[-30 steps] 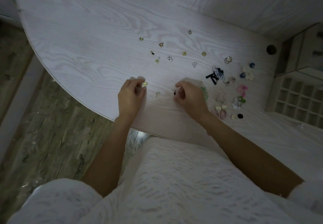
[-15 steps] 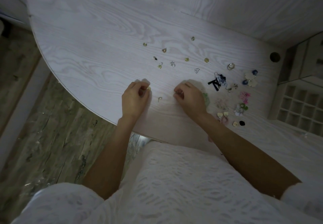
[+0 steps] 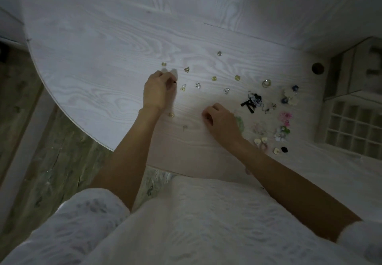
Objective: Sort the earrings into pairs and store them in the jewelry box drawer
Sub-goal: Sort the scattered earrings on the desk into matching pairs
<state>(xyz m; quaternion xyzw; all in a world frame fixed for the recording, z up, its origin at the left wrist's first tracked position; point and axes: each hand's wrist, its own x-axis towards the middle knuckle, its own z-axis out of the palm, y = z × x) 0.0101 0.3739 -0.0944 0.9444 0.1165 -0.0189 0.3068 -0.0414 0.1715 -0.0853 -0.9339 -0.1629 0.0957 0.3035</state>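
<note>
Several small earrings lie scattered over the white wood-grain table (image 3: 103, 74). My left hand (image 3: 158, 93) is stretched out over the table, and its curled fingertips pinch a tiny dark earring (image 3: 175, 82). Behind its wrist lies a gold earring (image 3: 171, 114), with a small silver one (image 3: 185, 127) nearer me. My right hand (image 3: 222, 122) rests on the table with fingers curled; a small dark thing barely shows at its fingertips. The jewelry box (image 3: 355, 68) stands at the far right, its gridded drawer (image 3: 355, 128) pulled open.
Larger earrings cluster right of my right hand: a black bow (image 3: 251, 103), white and blue flowers (image 3: 290, 97), pink ones (image 3: 285, 117), a hoop (image 3: 266, 83). A round hole (image 3: 317, 68) sits near the box. The table's curved edge falls off to the floor at left.
My left hand let go of the gold earring near the table's front and moved forward to the tiny dark earring. My right hand has stayed about where it was.
</note>
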